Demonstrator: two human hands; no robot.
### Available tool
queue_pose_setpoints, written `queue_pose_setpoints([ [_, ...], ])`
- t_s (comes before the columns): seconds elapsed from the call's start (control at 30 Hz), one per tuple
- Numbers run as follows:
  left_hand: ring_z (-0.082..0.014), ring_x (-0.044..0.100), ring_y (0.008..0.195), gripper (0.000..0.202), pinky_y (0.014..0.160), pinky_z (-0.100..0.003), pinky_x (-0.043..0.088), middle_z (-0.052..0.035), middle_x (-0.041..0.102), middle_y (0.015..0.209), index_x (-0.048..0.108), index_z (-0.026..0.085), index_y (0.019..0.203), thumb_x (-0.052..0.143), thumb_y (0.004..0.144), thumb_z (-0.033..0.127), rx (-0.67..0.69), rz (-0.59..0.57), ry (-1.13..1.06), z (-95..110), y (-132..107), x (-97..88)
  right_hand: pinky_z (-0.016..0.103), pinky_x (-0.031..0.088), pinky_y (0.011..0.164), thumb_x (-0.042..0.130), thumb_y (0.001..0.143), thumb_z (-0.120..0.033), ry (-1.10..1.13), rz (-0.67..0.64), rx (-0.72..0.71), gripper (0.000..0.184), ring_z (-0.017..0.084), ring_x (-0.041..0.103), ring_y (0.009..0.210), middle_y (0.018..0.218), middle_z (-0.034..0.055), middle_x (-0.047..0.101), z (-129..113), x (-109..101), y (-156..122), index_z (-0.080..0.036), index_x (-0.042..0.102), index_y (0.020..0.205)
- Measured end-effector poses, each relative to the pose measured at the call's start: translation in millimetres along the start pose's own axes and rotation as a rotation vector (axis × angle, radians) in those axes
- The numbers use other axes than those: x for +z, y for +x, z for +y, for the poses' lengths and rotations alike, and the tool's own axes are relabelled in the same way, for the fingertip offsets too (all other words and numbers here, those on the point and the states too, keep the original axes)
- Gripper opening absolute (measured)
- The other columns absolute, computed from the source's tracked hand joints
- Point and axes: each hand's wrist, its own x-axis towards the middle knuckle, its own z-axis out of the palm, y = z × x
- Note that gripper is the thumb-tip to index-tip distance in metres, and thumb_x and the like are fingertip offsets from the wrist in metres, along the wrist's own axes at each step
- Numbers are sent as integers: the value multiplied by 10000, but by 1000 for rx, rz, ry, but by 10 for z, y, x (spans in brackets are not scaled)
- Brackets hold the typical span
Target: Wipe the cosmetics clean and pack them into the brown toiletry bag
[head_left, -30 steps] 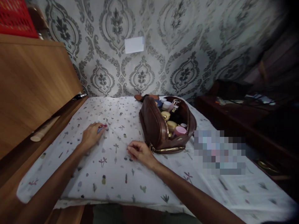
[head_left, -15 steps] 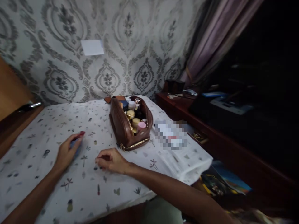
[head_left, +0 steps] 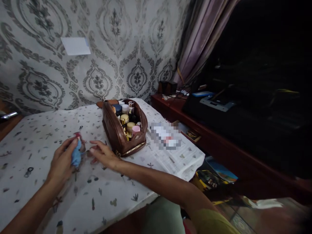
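My left hand (head_left: pixel 62 157) is closed around a crumpled light-blue cloth (head_left: pixel 76 154). A small blurred red-topped item (head_left: pixel 77 134) sticks up past its fingertips, too smeared to name. Just to the right, my right hand (head_left: pixel 104 156) hovers with its fingers apart and nothing in them. Beyond it stands a brown leather cosmetic bag (head_left: pixel 113 131), unzipped and wide open. Several jars and bottles fill it, among them a pink-lidded jar (head_left: pixel 136 130) and a gold-lidded jar (head_left: pixel 131 126).
A white patterned cloth covers the table (head_left: pixel 46 136). Right of the bag lies a blurred-out pale item (head_left: pixel 165 136). A dark red desk (head_left: pixel 168 107) with a partly open drawer (head_left: pixel 192 135) runs along the right. Patterned wallpaper backs the table.
My view has swung to the right. The blue cloth shows more fully in my left hand. My right hand has gone from curled to fingers spread, close to the left.
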Motion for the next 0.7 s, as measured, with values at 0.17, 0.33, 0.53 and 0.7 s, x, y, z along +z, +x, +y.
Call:
queue_pose_setpoints([
  [0.17,-166,601,766,412,650,-235,493,-36,670,849,698,174,863,705,755,571,75,-156,-6,-171,-121,217,292,566,690,800,654,-662,194,-44,-1,635,154,621,804,917,0,601,85,-69,22,-219,594,1061],
  [0.33,-163,580,775,373,640,-221,481,-24,630,838,687,205,931,617,858,564,150,-175,51,-244,-139,161,251,494,553,789,634,-693,61,-8,-9,607,135,598,678,809,-12,598,76,-99,-4,-204,556,909],
  [0.53,-117,551,583,405,463,-192,407,1,606,800,627,221,998,577,856,598,-3,-110,-126,-249,-16,91,221,429,461,761,706,-653,-19,-22,10,525,112,583,584,757,-26,595,-21,-78,-60,-213,509,841],
  [0.7,-128,579,595,229,498,-217,450,15,594,767,595,209,869,552,811,425,-102,-149,-251,-229,4,106,212,456,496,807,685,-600,36,-57,69,521,120,631,627,759,-29,600,-55,-76,-105,-189,549,876],
])
